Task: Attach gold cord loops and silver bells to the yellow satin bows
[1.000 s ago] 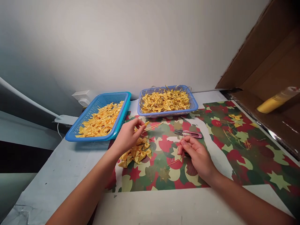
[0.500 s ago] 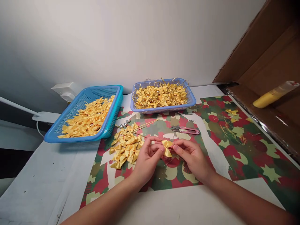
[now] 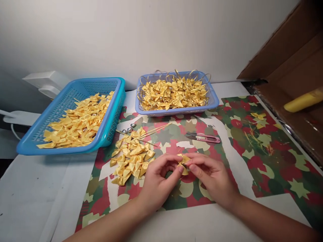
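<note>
A small yellow satin ribbon bow [image 3: 186, 159] is between the fingertips of both hands, above the patterned sheet. My left hand [image 3: 160, 179] pinches the bow's left side with thumb and fingers. From the right, my right hand [image 3: 213, 174] has its thumb and forefinger closed at the bow's middle, and these fingers hide part of it. Left of my hands lies a pile of similar yellow bows [image 3: 133, 161]. Thin gold cords [image 3: 153, 130] and a few small silver bells [image 3: 129, 129] lie behind that pile. Pink-handled thread snips [image 3: 204, 137] rest beyond my right hand.
A blue basket [image 3: 25, 143] of bows stands at the left. Behind my hands, a lavender basket [image 3: 176, 111] holds bows with gold loops. Loose thread ends [image 3: 259, 139] and a bow [image 3: 258, 116] lie right, beside a cardboard box [image 3: 280, 57] with a yellow roll [image 3: 302, 102].
The bow has turned and is more covered by my fingers. Both hands have drawn closer together around it. The camera view has shifted slightly, moving the baskets up in view.
</note>
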### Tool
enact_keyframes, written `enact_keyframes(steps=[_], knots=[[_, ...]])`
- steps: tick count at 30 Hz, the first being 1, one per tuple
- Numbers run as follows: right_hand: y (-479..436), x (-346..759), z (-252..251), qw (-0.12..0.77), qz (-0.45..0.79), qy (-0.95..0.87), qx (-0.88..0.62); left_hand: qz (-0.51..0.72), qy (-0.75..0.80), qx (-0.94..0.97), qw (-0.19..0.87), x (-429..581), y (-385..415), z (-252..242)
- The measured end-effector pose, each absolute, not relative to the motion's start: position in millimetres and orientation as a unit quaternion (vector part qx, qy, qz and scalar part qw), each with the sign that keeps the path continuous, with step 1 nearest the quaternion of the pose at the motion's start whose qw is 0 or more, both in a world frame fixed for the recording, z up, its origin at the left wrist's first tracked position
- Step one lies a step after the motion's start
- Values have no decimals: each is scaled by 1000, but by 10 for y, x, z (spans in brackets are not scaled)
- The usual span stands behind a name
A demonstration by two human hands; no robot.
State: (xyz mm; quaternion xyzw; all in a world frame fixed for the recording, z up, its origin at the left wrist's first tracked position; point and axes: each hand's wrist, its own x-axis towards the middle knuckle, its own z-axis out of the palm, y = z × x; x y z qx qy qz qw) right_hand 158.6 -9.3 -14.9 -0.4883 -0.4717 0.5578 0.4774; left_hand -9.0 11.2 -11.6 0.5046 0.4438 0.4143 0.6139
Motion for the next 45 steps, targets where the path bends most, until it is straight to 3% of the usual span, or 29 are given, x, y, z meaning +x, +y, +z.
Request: enact_keyframes(steps=[17,22,28,37,45], knots=[[-32,1679,-117,422,627,-398,-520,382,433,457,676,-115,124,-104],[-16,1670,-127,441,611,-409,-514,392,424,452,680,-119,129,-108],[-45,1652,-159,488,547,-420,-534,399,432,398,704,-131,163,-106],[-51,1643,-78,408,396,-680,-463,388,365,300,792,-180,176,-185],[-45,1636,-58,412,349,-706,-459,383,347,271,812,-175,178,-172]])
